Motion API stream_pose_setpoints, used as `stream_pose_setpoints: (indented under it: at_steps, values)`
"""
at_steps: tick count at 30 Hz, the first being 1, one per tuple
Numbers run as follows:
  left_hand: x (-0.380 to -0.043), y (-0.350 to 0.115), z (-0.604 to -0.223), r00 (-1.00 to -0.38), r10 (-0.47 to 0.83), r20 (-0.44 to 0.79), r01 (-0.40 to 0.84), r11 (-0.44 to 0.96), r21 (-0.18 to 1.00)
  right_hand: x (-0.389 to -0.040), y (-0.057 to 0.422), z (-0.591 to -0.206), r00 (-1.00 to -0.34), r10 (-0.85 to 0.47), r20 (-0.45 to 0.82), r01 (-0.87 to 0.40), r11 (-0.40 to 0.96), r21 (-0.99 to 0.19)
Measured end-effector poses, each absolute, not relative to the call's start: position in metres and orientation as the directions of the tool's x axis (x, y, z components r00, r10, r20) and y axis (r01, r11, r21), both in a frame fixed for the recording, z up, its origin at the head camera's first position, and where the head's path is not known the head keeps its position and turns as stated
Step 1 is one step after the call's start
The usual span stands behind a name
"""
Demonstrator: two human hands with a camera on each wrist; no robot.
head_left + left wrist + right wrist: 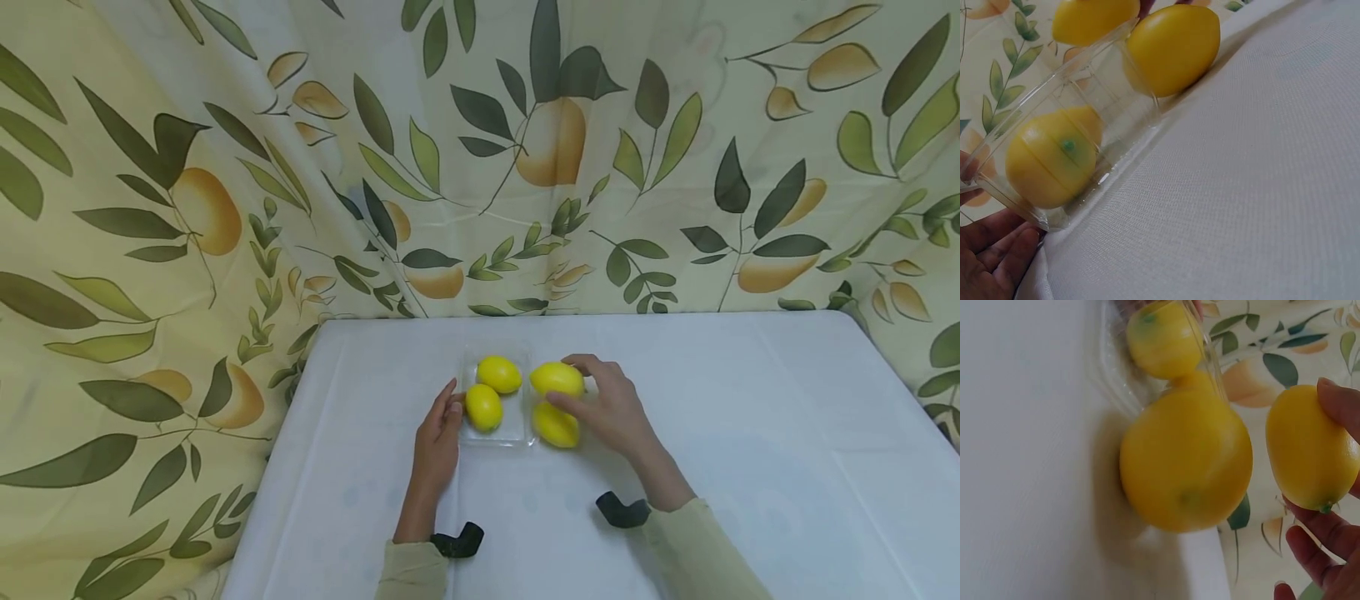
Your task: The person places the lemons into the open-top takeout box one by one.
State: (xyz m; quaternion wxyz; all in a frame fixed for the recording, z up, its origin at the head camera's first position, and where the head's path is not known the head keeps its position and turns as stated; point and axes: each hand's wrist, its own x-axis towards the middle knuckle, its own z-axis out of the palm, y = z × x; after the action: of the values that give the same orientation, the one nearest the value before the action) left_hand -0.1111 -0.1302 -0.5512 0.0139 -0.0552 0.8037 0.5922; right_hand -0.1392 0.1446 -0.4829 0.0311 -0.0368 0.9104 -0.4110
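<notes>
My right hand holds a yellow lemon between thumb and fingers, raised above the table in the right wrist view. Beneath it another lemon lies on the cloth, just right of a clear plastic container. Inside that container are two more lemons, one toward the back and one nearer the front left. My left hand grips the container's left edge, with fingers and thumb at its rim in the left wrist view. Green stem tips show on some lemons.
A white cloth covers the table, whose back edge meets a hanging curtain printed with leaves and fruit. Black curved pieces stick out at the left wrist and the right wrist.
</notes>
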Motion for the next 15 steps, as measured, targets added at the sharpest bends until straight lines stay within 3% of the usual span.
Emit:
stream_pose_setpoints:
  at_steps: [15]
  values:
    - [-0.112, -0.131, -0.552, -0.995, -0.063, -0.077, -0.092, 0.290, 0.953, -0.137, 0.115, -0.479, -0.975, -0.211, 0.065, -0.193, 0.669, -0.718]
